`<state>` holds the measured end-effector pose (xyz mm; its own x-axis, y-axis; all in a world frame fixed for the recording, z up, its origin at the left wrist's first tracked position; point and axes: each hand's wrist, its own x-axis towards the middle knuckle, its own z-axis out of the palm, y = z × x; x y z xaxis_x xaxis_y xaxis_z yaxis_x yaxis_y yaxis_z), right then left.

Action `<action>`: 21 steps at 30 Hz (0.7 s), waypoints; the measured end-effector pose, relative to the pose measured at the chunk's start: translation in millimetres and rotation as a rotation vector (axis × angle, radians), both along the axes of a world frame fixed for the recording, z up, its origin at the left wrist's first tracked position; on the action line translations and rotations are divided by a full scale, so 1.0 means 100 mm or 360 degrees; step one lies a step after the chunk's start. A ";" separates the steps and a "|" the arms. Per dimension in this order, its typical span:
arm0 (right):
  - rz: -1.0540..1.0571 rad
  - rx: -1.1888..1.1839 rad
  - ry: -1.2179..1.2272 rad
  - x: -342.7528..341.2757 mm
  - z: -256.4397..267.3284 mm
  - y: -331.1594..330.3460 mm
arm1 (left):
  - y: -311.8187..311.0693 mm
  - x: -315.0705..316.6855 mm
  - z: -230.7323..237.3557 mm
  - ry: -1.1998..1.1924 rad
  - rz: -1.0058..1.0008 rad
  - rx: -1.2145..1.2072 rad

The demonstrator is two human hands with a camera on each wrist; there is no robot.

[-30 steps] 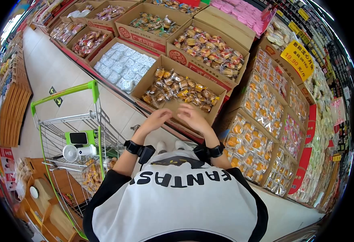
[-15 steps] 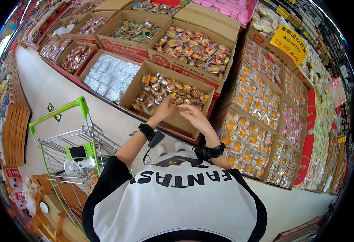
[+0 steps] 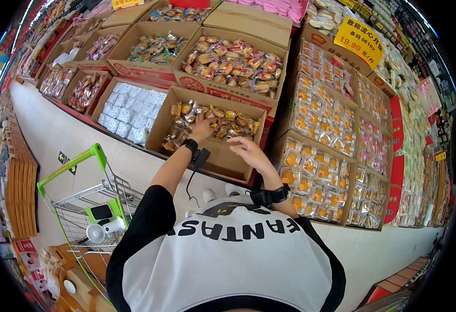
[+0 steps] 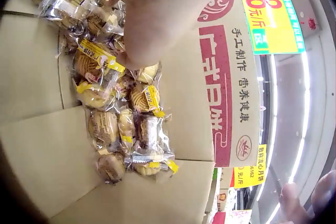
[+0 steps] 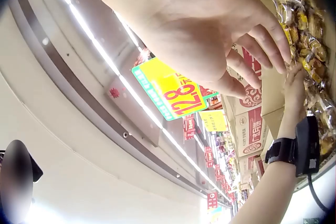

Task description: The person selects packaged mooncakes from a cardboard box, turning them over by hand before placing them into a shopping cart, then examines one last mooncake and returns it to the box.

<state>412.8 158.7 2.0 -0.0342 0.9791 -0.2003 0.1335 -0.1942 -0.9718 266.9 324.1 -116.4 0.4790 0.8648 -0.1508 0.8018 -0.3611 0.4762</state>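
Note:
In the head view a cardboard box (image 3: 157,125) holds a pile of wrapped pastries (image 3: 235,125) along its back and left. My left hand (image 3: 202,128) reaches into that pile, its fingers down among the packets. The left wrist view has the left hand (image 4: 163,19) at the top, a fingertip against a yellow-labelled packet (image 4: 100,56); whether it grips one is hidden. Over the box's front right part hovers my right hand (image 3: 248,152), fingers spread and loosely bent. Nothing is in the right hand (image 5: 210,45) in the right wrist view.
White packets (image 3: 129,112) fill the box to the left, and more pastries (image 3: 233,62) lie in the box behind. Trays of orange packets (image 3: 316,177) stand at the right. A shopping cart (image 3: 69,190) with green edging is at lower left, holding a small fan (image 3: 96,233).
My left hand has moved forward and left, from above the box's front into the pastries. The right hand stays over the box's right side. The head view has shifted.

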 end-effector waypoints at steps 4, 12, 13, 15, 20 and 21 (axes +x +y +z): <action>0.0011 -0.0031 -0.0020 0.01 0.00 0.01 | 0.05 -0.03 0.02 0.0069 -0.0048 -0.0098; 0.0034 -0.0023 -0.0028 -0.03 -0.01 0.03 | 0.08 -0.16 -0.09 -0.0090 -0.0140 0.0086; 0.0037 -0.0034 -0.0034 -0.03 0.00 0.03 | 0.08 -0.18 -0.08 -0.0117 -0.0157 0.0217; 0.0040 -0.0046 -0.0042 -0.03 0.00 0.02 | 0.16 -0.23 -0.10 -0.0375 -0.0092 -0.0053; 0.0016 0.0027 0.0019 -0.01 -0.03 0.02 | 0.14 -0.28 -0.04 -0.0970 0.0161 -0.0516; 0.0019 0.0024 0.0023 -0.02 -0.04 0.02 | 0.04 -0.28 0.15 -0.1181 0.0285 -0.0754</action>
